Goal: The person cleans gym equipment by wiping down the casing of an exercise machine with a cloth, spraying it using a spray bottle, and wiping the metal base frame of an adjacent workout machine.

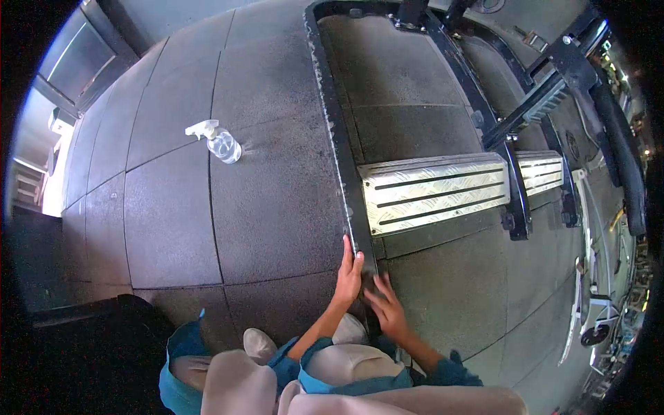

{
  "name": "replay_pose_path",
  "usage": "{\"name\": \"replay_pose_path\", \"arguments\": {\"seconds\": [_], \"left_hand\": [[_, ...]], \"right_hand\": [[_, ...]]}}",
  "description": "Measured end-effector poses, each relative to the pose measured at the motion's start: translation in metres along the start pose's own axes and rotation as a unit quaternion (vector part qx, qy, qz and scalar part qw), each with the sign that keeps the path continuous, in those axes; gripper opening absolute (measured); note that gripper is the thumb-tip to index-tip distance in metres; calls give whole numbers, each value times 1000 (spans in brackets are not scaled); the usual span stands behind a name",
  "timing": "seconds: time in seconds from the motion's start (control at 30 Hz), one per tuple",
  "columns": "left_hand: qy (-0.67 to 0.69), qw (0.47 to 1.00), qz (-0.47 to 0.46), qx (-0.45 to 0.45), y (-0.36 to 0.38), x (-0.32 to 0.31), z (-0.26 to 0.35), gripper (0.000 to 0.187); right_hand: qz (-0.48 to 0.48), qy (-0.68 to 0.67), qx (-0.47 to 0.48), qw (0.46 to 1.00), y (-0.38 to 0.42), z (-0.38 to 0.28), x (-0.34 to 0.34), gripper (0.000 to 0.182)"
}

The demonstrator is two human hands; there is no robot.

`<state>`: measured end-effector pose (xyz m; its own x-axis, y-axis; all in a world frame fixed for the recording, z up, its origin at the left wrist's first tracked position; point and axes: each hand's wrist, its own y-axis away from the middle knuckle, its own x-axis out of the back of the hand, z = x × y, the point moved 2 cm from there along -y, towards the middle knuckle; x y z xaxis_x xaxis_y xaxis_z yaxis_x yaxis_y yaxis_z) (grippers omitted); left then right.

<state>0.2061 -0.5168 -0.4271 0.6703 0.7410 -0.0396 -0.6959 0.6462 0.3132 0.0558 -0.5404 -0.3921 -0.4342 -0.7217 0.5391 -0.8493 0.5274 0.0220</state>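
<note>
A black metal frame bar (337, 155) with scuffed, chipped paint runs along the floor towards me. My left hand (348, 280) lies against its left side, fingers stretched out along the metal. On the bar's other side is my right hand (390, 311), slightly blurred, its fingers apart and its fingertips at the bar. I make out nothing held in either hand. Just beyond my hands, a silver tread-pattern footplate (436, 193) with dark grip strips joins the frame. A clear spray bottle (224, 146) with a white trigger head stands on the floor to the left.
Dark square tiles (277, 207) cover the floor. A second footplate (541, 173) and a black upright with a padded part (618, 152) rise at the right. A black object (97, 346) sits at the lower left. More equipment (602, 325) lines the right edge.
</note>
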Motion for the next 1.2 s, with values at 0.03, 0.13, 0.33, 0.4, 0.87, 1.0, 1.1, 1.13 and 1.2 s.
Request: {"name": "replay_pose_path", "arguments": {"seconds": [0.03,0.13,0.33,0.4,0.87,1.0,1.1,1.13,1.2], "left_hand": [[39,999,-13,32,-2,7,-1,57],[112,990,-24,86,-11,34,-2,60],[264,959,55,89,-21,65,33,68],[301,949,65,71,-18,76,59,70],[474,762,440,35,33,233,16,26],[451,739,500,3,60,248,20,21],[421,716,556,0,60,254,42,20],[422,715,558,0,54,259,37,20],[412,734,539,19,34,267,37,27]], "right_hand": [[11,17,30,999,-31,-3,2,40],[58,72,114,989,-123,1,1,41],[85,-50,65,993,-206,-41,-7,37],[39,-94,99,990,-204,-69,-34,36],[-16,-47,153,987,-432,-91,-187,58],[-35,-142,126,981,-504,-101,-228,67],[-160,-209,54,963,-512,-111,-236,64],[-87,-105,82,987,-507,-110,-236,61],[-5,4,109,994,-494,-108,-233,57]]}}
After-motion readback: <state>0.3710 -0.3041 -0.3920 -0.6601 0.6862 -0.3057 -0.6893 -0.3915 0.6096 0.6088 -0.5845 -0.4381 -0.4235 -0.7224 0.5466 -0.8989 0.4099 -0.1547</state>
